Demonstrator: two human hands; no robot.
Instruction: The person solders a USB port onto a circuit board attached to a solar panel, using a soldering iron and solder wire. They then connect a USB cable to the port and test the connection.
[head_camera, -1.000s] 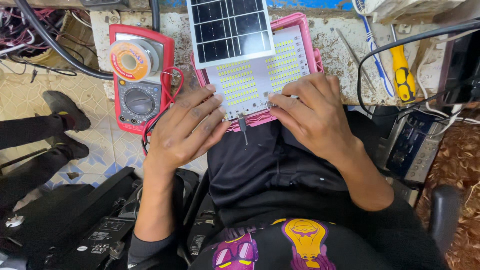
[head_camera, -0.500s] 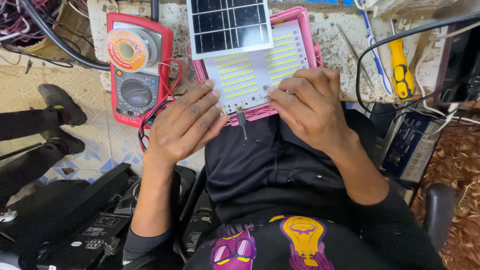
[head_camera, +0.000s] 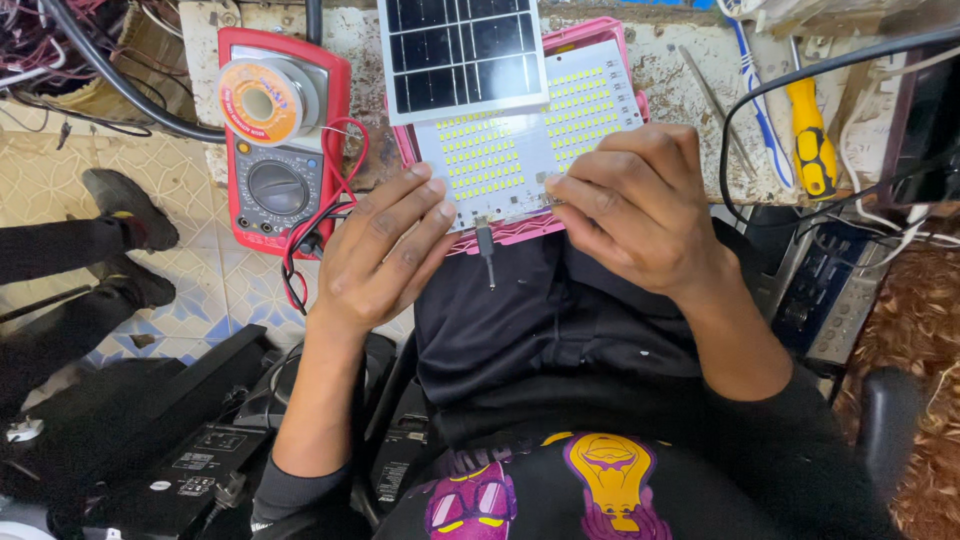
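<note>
Holding the near edge of a white LED panel (head_camera: 520, 150) seated in its pink tray-like housing (head_camera: 600, 38), both hands work at the counter (head_camera: 690, 110) edge. Left hand (head_camera: 385, 250), at 7 o'clock from the panel, has fingers spread apart, tips resting on the panel's corner. Right hand (head_camera: 635, 205), at 4 o'clock, has fingers drawn together, pinched on the near edge. Panel's long axis runs 8 to 2 o'clock. A solar panel (head_camera: 460, 55) overlaps its far-left part. A small plug (head_camera: 486, 250) hangs toward 6 o'clock. A red multimeter (head_camera: 280, 150) lies at 9 o'clock.
</note>
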